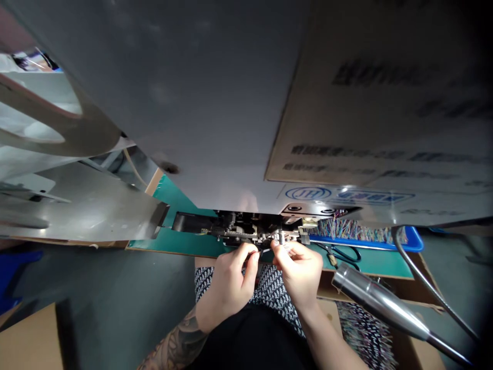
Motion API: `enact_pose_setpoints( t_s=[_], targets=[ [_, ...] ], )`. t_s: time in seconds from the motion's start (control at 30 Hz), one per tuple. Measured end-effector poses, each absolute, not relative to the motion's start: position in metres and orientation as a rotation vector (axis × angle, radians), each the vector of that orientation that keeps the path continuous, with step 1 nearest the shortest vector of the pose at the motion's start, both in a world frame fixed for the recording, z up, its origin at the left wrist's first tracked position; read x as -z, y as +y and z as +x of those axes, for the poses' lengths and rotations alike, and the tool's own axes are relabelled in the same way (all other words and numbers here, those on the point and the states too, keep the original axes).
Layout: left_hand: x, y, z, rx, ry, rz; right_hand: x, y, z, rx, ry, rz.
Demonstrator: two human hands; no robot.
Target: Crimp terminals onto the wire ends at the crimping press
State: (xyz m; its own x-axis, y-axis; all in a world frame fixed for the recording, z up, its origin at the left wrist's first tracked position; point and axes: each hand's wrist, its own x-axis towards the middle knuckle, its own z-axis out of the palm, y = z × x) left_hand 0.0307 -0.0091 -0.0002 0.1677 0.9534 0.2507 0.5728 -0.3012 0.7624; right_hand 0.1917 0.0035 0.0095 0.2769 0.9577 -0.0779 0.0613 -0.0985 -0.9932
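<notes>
A large grey machine [215,103] fills the upper view, with its dark metal mechanism [246,231] low at the centre. My left hand [233,277] is closed in a pinch just in front of that mechanism; a small dark item shows at its fingertips, too small to name. Close beside it on the right, my right hand [300,270] has thumb and fingers pressed together at the mechanism's front edge. What its fingertips hold, if anything, cannot be made out.
Many multicoloured wires lie in a blue tray [414,239] on the green table [379,261]. Dark-handled scissors [346,254] and a metal lamp [381,298] are at the right. More wire bundles [365,334] lie below. A metal reel guard [77,205] stands left.
</notes>
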Motion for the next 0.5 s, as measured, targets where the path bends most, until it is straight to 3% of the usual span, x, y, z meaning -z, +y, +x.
enact_pose_setpoints(
  t_s=[0.5],
  targets=[
    [-0.0003,-0.0105,0.0318,-0.945,1.524,1.967,-0.0105,0.0045,0.1885,-1.025,-0.993,-1.42]
  ],
)
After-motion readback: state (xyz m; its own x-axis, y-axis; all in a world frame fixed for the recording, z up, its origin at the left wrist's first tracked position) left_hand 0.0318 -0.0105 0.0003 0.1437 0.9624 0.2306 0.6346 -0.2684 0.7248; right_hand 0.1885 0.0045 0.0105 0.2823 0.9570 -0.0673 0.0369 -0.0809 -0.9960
